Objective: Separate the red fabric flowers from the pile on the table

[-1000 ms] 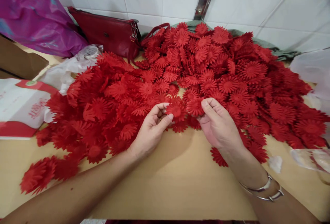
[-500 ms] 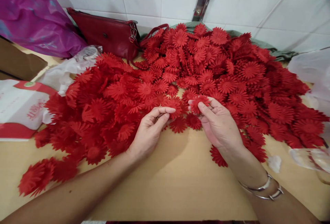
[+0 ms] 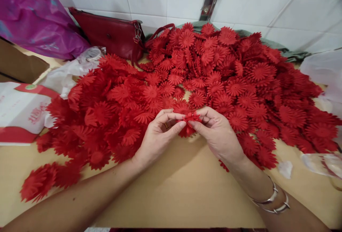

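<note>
Between my hands, at the middle of the head view, is a red artificial flower point(image 3: 190, 118) with narrow petals. My left hand point(image 3: 163, 129) pinches its left side between thumb and fingers. From the right, my right hand point(image 3: 217, 132) grips the opposite side the same way, so the fingertips nearly meet. The fingers cover part of the flower. Behind and to both sides lie heaps of like red flowers: a left pile point(image 3: 98, 118) and a larger right pile point(image 3: 256, 78).
A dark red handbag point(image 3: 109, 34) leans at the tiled wall point(image 3: 165, 0). At left are a purple bag point(image 3: 40, 18), a brown box point(image 3: 20, 62) and a white-and-red packet point(image 3: 21, 111). Clear plastic point(image 3: 324, 68) lies at right on the wooden table point(image 3: 171, 196).
My right hand has moved left and slightly down with the flower. My left hand has come right, and its fingers now hold the flower too.
</note>
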A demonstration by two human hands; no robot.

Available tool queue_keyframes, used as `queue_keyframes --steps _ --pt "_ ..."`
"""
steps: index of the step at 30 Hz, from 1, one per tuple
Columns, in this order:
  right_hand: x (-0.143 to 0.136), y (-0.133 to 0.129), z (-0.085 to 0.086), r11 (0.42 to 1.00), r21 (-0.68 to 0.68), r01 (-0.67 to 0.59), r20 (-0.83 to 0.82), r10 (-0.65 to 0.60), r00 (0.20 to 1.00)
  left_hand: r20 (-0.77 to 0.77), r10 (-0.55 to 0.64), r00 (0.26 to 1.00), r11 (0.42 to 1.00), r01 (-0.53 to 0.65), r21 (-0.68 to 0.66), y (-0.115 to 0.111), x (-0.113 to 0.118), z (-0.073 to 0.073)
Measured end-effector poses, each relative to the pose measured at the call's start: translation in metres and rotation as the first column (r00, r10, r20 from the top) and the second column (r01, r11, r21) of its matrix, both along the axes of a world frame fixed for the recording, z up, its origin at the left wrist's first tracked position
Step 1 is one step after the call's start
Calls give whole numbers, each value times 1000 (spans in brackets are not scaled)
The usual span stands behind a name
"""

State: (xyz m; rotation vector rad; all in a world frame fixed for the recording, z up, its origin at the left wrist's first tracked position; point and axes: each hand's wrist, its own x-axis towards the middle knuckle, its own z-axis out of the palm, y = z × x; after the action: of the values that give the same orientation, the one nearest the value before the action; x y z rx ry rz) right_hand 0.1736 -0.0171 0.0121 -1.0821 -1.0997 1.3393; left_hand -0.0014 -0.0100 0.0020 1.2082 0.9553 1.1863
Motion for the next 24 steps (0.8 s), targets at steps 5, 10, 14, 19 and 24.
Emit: queue_keyframes --steps 5,10,14,19,24 --pt "1 1 0 999 6 -46 4 46 999 24 7 1000 1000 -7 -4 1 1 -3" --pt "7 4 -2 1000 2 27 -20 -27 999 153 72 986 994 -59 -87 2 0 -14" --pt "11 9 3 993 -28 117 -68 -119 991 228 103 968 986 -70 -150 3 -1 -17" --pt "10 13 9 991 -89 99 -152 -112 982 266 108 958 986 -69 -152 3 0 -16" --pt "11 11 8 995 -94 41 -81 -49 996 264 119 957 985 -82 -150 3 1 -15"
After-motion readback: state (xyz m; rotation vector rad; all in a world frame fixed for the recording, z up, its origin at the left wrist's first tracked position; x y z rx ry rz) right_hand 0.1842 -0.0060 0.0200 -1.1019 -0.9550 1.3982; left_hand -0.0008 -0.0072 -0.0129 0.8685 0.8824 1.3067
